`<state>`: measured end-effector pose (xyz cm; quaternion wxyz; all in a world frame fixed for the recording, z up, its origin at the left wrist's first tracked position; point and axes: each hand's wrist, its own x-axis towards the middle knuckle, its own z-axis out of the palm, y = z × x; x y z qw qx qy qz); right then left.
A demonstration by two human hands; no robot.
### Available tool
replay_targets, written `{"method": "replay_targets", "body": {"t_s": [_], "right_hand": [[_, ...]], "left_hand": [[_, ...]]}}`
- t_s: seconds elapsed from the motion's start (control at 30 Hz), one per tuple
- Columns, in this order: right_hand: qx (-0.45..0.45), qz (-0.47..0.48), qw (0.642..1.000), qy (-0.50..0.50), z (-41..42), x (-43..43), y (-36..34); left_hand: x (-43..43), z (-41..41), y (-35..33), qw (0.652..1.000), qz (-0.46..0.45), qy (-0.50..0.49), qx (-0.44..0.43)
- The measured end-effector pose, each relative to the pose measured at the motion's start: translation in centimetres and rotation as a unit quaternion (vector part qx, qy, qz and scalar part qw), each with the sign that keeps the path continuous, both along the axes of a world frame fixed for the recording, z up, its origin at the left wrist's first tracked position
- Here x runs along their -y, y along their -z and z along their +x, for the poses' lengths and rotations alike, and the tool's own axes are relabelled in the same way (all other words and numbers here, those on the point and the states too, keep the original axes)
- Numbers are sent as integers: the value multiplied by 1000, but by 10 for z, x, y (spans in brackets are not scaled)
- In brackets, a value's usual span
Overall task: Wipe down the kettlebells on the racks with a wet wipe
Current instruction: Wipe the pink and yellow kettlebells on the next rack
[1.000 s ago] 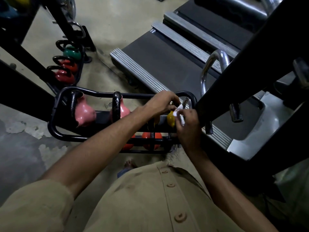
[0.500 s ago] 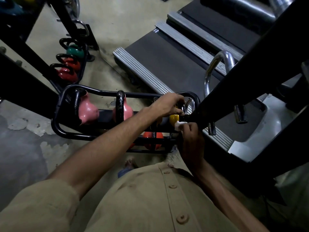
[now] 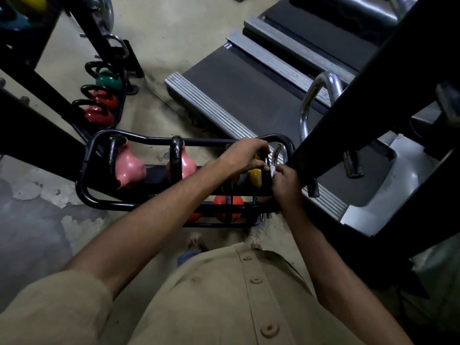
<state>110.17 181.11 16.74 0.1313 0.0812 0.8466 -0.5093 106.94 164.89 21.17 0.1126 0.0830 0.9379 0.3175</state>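
A black tube rack [image 3: 104, 202] holds two pink kettlebells [image 3: 129, 168] on its top tier and a yellow kettlebell [image 3: 255, 178] at the right end. Orange kettlebells [image 3: 227, 207] sit on the tier below. My left hand [image 3: 244, 155] curls over the yellow kettlebell's black handle and grips it. My right hand [image 3: 286, 183] holds a white wet wipe [image 3: 273, 170] bunched in its fingers and presses it against that handle, just right of my left hand. Most of the wipe is hidden in my fist.
A second rack at the far left holds a green kettlebell [image 3: 108, 80] and red kettlebells [image 3: 99, 115]. A treadmill deck [image 3: 249, 95] lies behind the rack. A thick black frame beam [image 3: 373, 83] crosses close on the right, touching distance from my right hand.
My right hand with the wipe slid down along the yellow kettlebell's handle, then back up a little. My left hand stayed gripping the handle. The view shifted slightly.
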Motion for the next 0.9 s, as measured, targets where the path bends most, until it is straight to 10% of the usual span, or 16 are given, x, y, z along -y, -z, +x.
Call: {"method": "replay_targets", "body": {"t_s": [0.17,0.33,0.5,0.7,0.9], "right_hand": [[85,-86,993,-11,-9,-6,-1],[-139,74,987,-34,31,-12,-5],[-365,260,872,-194,39,-12,0],[-416,421,741,-318,32,-19,9],[-420,423,731,-331,41,-29,14]], "left_hand": [[1,1,0,1000,0,7,-4],[0,1,-1,1000,5,-8,8],[-1,1,-3,1000,1,-8,3],[-2,2,-4,1000,-4,-5,0],[-2,2,-4,1000,-1,-6,10]]}}
